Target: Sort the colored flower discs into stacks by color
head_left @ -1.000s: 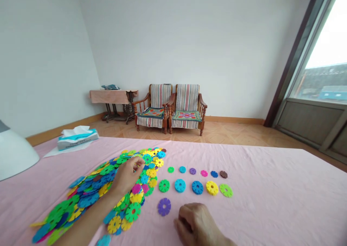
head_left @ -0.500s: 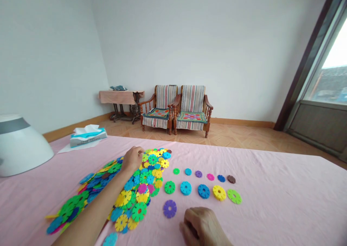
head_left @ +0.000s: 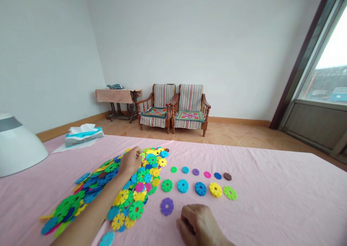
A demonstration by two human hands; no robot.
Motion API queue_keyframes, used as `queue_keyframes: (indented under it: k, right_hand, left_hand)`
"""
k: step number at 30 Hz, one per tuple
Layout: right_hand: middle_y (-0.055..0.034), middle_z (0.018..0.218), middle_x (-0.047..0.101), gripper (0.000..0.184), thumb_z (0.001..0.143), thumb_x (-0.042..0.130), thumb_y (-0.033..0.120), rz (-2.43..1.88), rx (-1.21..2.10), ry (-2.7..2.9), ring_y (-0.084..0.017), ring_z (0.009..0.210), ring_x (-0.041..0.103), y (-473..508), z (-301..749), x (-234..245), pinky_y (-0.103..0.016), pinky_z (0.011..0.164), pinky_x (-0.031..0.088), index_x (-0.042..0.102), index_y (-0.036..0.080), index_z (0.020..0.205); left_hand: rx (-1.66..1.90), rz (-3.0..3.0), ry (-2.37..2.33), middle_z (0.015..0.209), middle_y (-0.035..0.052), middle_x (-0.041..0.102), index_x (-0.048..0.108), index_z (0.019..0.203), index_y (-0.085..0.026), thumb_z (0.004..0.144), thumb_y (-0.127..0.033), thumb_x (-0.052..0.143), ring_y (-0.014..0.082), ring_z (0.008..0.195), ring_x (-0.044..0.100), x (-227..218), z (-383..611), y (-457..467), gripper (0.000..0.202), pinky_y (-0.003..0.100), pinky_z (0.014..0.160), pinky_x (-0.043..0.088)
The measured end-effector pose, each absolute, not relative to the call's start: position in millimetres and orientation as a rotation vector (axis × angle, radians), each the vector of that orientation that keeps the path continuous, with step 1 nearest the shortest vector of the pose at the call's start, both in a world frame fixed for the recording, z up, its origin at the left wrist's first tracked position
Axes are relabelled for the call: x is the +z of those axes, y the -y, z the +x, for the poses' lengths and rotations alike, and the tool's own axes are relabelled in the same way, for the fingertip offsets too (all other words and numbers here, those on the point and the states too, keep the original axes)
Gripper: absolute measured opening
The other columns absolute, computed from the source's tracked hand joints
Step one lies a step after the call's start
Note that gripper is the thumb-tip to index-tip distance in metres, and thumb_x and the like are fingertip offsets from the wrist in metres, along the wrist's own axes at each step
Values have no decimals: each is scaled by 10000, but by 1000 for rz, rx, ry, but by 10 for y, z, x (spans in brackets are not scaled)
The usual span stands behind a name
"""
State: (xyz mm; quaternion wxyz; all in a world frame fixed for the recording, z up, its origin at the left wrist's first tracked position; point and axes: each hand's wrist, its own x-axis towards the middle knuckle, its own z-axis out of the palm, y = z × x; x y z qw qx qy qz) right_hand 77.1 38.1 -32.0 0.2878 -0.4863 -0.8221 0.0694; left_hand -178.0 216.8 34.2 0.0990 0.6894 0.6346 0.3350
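Observation:
A heap of colourful notched plastic discs (head_left: 89, 188) spreads over the left of a pink tablecloth (head_left: 271, 202). My left hand (head_left: 130, 163) reaches into the far end of the heap, fingers pinched on a light green disc (head_left: 142, 155). My right hand (head_left: 196, 226) rests curled on the cloth near the front edge, just right of a large purple disc (head_left: 167, 206). Beyond it lies a row of medium discs (head_left: 200, 188) in green, blue, yellow and lime. Farther back sits a row of small discs (head_left: 195, 172).
A tissue box (head_left: 84, 134) lies at the table's far left, and a white domed object (head_left: 16, 146) stands at the left edge. Two striped wooden armchairs (head_left: 173, 108) and a small side table (head_left: 118, 96) stand against the far wall. A large window (head_left: 325, 76) is at right.
My left hand moved from the middle of the heap toward its far end and now pinches a light green disc. My right hand stayed in place. The view shifted slightly.

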Motion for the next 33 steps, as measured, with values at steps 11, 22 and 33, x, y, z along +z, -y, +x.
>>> queue_keyframes:
  k: [11,22,33]
  right_hand:
    - [-29,743,575,135,837,519,234,-1245,64,1999,-167,674,564,-325,869,-311,-261,596,413,490,188,960]
    - [-116,1044,596,510,791,624,275,-1136,51,2127,-272,906,583,-308,833,-173,-423,760,497,402,200,1245]
    - [-73,838,636,161,856,485,136,-1105,-125,2158,-221,758,576,-245,807,-102,-361,683,435,532,184,1003]
  left_hand:
    - [1032,1499,-1220,666,11,610,596,880,-140,671,-492,643,124,477,559,85,-1034,-896,411,223,412,426]
    - [1005,1393,-1119,603,-44,543,603,972,-140,657,-328,732,130,566,551,76,-803,-526,389,224,531,438]
    - [909,1362,-1066,619,-2,603,619,897,-145,643,-503,761,152,583,582,30,-828,-499,461,236,542,445]
